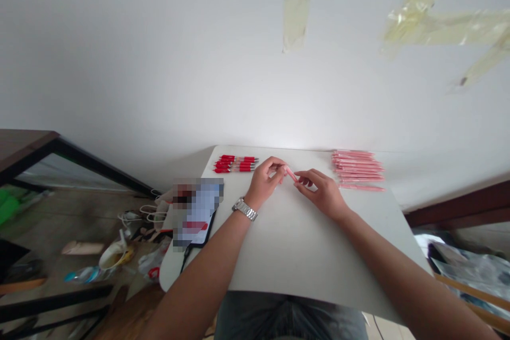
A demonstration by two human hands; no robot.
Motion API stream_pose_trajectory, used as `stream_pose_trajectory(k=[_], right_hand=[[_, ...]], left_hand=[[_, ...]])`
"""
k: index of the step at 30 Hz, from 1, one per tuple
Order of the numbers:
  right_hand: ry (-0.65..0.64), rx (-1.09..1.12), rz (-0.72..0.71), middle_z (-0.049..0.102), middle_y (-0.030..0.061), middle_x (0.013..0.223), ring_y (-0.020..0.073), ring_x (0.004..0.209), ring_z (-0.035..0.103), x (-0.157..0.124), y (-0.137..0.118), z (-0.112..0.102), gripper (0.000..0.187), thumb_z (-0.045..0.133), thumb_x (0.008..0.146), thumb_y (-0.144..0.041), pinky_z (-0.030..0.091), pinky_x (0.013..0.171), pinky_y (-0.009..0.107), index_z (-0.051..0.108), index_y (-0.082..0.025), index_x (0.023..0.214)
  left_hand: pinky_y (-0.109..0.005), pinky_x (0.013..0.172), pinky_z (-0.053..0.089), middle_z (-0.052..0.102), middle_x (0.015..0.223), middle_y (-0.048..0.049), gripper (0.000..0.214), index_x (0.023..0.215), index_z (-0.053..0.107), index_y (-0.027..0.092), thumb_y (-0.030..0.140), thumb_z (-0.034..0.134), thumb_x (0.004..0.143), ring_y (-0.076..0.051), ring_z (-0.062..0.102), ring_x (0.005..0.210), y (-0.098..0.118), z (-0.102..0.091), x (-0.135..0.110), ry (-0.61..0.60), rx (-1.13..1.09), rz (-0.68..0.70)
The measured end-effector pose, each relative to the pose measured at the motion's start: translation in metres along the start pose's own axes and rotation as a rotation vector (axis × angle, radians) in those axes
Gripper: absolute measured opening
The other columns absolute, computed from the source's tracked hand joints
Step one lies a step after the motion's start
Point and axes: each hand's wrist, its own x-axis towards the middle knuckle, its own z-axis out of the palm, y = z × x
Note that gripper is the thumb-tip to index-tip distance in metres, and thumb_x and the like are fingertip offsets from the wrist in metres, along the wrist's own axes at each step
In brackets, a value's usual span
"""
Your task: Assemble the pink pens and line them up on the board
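Over the far middle of the white table, a pink pen (291, 174) is held between my two hands, tilted with its upper end to the left. My left hand (266, 176), with a metal watch on its wrist, pinches the upper end. The fingertips of my right hand (319, 189) close on the lower end. To the left lies a small group of red pens (236, 163) with clear middles. Farther right, several pink pens (356, 166) lie side by side in a stack, and one sits slightly apart at the near side.
A phone (199, 218) with a blurred screen lies along the table's left edge, a cable running from it. The white table (303, 260) stands against a wall with yellowed tape (297, 16). Left on the floor are a bottle (83, 275), a cup (112, 256) and cables.
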Motion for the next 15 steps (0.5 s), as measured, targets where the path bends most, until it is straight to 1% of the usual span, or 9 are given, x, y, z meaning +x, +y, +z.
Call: stream_pose_trajectory(k=[6,11,15], right_hand=[[0.000,0.011,0.036,0.070,0.0052,0.092,0.0177,0.079,0.068,-0.0001,-0.0020,-0.0004,0.024,0.060,0.101,-0.039,0.057,0.073,0.031,0.071,-0.024,0.117],[-0.029,0.044,0.051,0.070,0.0040,0.091,0.0174,0.079,0.068,-0.0002,0.0018,0.0026,0.022,0.061,0.100,-0.037,0.056,0.073,0.031,0.071,-0.024,0.115],[-0.025,0.057,0.040,0.069,0.0039,0.091,0.0171,0.080,0.067,0.0008,0.0029,0.0027,0.021,0.060,0.101,-0.035,0.055,0.073,0.030,0.071,-0.024,0.115]], left_hand=[[-0.026,0.062,0.052,0.069,0.085,-0.0034,0.024,0.101,0.061,0.020,0.044,0.063,0.098,-0.012,0.062,0.066,-0.0005,-0.0001,0.0002,-0.001,-0.017,-0.031],[-0.026,0.066,0.053,0.069,0.085,-0.0034,0.023,0.099,0.060,0.019,0.042,0.064,0.098,-0.012,0.063,0.068,-0.0009,0.0007,0.0012,-0.002,-0.049,-0.004],[-0.026,0.069,0.054,0.069,0.085,-0.0035,0.024,0.098,0.062,0.019,0.042,0.065,0.097,-0.012,0.064,0.069,-0.0006,0.0009,0.0014,0.006,-0.034,0.000]])
